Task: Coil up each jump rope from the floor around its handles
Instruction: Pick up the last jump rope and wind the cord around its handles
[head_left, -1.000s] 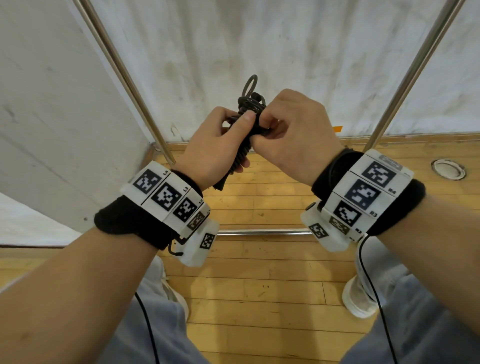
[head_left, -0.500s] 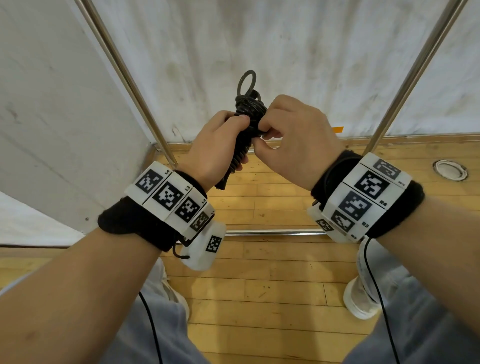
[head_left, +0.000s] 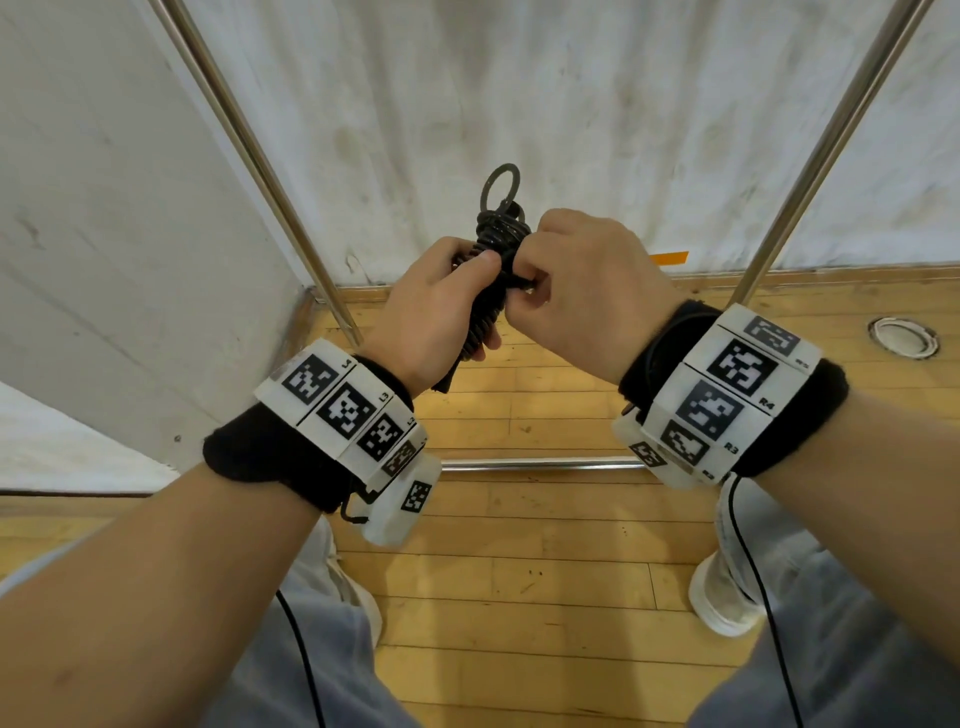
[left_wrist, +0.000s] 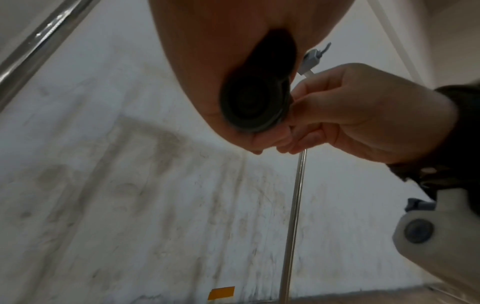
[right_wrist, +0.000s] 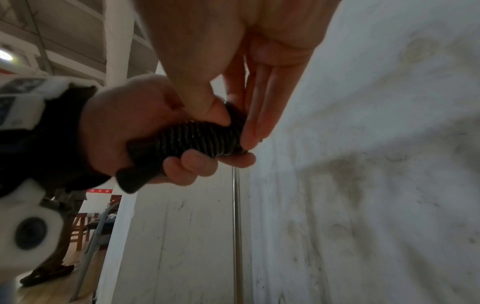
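Observation:
A black jump rope (head_left: 500, 244) is wound tightly round its ribbed handles (right_wrist: 197, 137) and held at chest height before a white wall. My left hand (head_left: 441, 306) grips the handles, thumb pressed on the coils. My right hand (head_left: 582, 280) pinches the rope's coils at the upper part of the bundle, thumb and fingers either side. A small rope loop (head_left: 501, 184) sticks up above the bundle. In the left wrist view the round handle end (left_wrist: 253, 102) shows between both hands.
A steel-tube frame stands ahead: slanted poles at left (head_left: 249, 150) and right (head_left: 831, 140), and a low crossbar (head_left: 535, 463) over the wooden floor (head_left: 519, 571). A round white floor fitting (head_left: 903, 338) lies at right. My white shoes (head_left: 722, 603) are below.
The bundle and both hands have lifted slightly. The rope loop now stands clear above the coils, and my right fingers have shifted onto the upper coils.

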